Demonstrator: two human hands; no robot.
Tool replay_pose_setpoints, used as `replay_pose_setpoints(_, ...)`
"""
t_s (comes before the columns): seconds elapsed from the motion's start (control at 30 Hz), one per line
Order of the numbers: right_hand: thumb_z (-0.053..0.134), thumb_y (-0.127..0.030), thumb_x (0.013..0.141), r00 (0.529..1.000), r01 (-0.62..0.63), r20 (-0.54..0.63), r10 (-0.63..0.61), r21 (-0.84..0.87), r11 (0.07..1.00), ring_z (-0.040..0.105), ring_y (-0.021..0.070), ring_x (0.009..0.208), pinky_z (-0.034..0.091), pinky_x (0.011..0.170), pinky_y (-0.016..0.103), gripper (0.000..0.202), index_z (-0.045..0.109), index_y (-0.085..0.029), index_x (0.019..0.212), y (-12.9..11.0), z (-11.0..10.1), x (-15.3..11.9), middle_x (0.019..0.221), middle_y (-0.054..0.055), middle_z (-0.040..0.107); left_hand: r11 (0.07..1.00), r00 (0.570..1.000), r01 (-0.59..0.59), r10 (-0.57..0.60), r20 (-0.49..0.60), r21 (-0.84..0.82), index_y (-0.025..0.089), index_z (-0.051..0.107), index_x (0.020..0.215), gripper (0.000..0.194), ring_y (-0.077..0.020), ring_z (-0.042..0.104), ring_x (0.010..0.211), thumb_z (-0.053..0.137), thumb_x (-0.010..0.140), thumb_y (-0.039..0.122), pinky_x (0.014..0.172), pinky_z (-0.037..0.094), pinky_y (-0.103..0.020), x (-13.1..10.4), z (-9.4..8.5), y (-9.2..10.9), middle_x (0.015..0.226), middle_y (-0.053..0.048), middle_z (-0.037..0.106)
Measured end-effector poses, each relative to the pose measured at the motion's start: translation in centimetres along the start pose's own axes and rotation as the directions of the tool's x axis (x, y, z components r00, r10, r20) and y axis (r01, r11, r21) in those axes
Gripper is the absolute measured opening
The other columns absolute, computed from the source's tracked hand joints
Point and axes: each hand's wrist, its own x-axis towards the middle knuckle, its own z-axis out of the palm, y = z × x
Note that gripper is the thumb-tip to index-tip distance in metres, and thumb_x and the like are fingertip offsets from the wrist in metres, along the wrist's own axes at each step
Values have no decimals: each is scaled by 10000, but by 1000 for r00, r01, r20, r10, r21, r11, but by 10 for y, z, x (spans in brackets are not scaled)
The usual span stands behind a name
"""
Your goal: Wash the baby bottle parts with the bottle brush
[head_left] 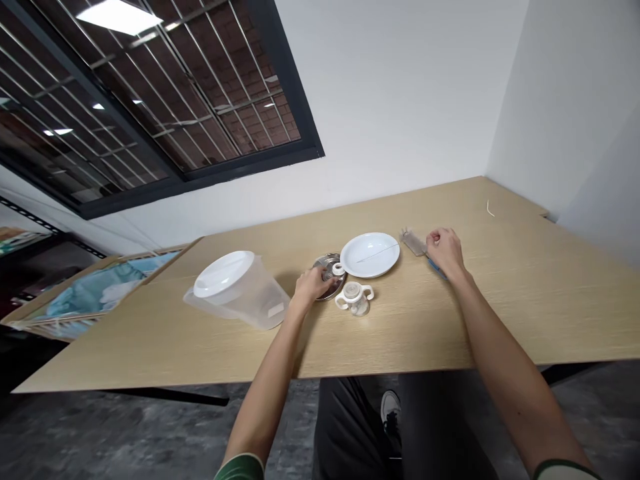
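Observation:
My left hand [313,285] reaches into a round shiny metal dish [327,293], its fingers closed together at the dish's inside; what they pinch, if anything, cannot be made out. A small white ring-shaped piece [339,269] sits at the dish's right side. To the right is a white oval plate [371,270] with a thin straight rod [377,253] across it. In front stands a small clear cup with a white two-handled top [353,297]. My right hand [445,248] is closed in a pinch above a blurred greyish clear packet-like thing [413,243] and a blue strip [436,268].
A translucent pitcher with a white lid [235,287] stands left of my left hand. Past the table's left edge is a basket [113,288] with blue cloth or plastic inside. A thin bent white piece [490,209] lies at the far right. Wall and barred window are behind.

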Motion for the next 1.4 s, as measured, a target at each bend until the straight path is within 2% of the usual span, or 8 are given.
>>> replay_pose_setpoints(0.2,474,-251,817,1000,22,-20,-22,9,1000,551,249,891,427,851,387,120,562,-175,788,-2,-2,0,876,126,608,1000,1000,3,-3,-15,-23,194,670,1133,455,-344,627,1024,646,811,514,771,447,-356,12,16,5,1074,-152,681)
replay_pose_setpoints(0.47,485,-236,820,1000,17,-14,-17,13,1000,551,246,909,425,870,382,109,573,-174,802,-3,-3,-1,892,117,607,963,995,-80,62,-78,-256,103,652,1175,482,-291,640,894,728,765,344,779,460,-351,18,23,-9,936,-139,696)
replay_pose_setpoints(0.63,480,-241,827,999,28,-15,-28,20,999,547,251,935,420,880,387,105,559,-178,796,-3,-3,-2,884,118,605,855,993,-67,10,-114,-514,99,653,1154,513,-260,650,936,762,708,328,821,488,-348,16,22,-11,1125,-151,673)
replay_pose_setpoints(0.77,489,-247,823,1000,22,-11,-22,15,1000,548,251,922,422,878,390,109,568,-175,800,-1,-2,-1,884,119,606,756,999,-21,-1,-34,-654,74,629,1195,578,-247,658,856,749,706,358,763,497,-338,15,21,-7,967,-143,699)
replay_pose_setpoints(0.9,494,-247,821,1000,14,-6,-14,11,1000,550,244,908,426,862,379,113,575,-171,800,-1,-2,0,883,116,604,797,997,-25,-24,-73,-604,89,666,1124,547,-247,648,865,778,659,354,746,476,-324,21,20,-1,966,-129,700)
replay_pose_setpoints(1.07,491,-234,818,1000,16,-8,-16,8,1000,551,235,907,423,862,371,103,566,-169,793,-2,-3,0,877,112,605,842,995,-93,62,-75,-532,104,717,1051,441,-253,640,877,752,670,324,720,456,-314,33,21,2,942,-111,703)
replay_pose_setpoints(1.2,487,-246,823,1000,24,-11,-24,4,1000,548,239,911,422,870,375,110,564,-172,799,-2,-3,0,876,114,604,784,989,-146,139,-59,-604,107,707,1107,512,-262,644,945,763,660,351,762,484,-316,41,23,1,1026,-125,705)
replay_pose_setpoints(1.4,483,-252,829,999,31,-6,-31,6,999,546,240,913,421,866,377,123,569,-168,804,-3,-3,-1,885,124,606,667,970,-206,237,-58,-716,65,626,1238,714,-231,648,883,779,600,345,806,518,-346,50,30,1,1249,-176,624)
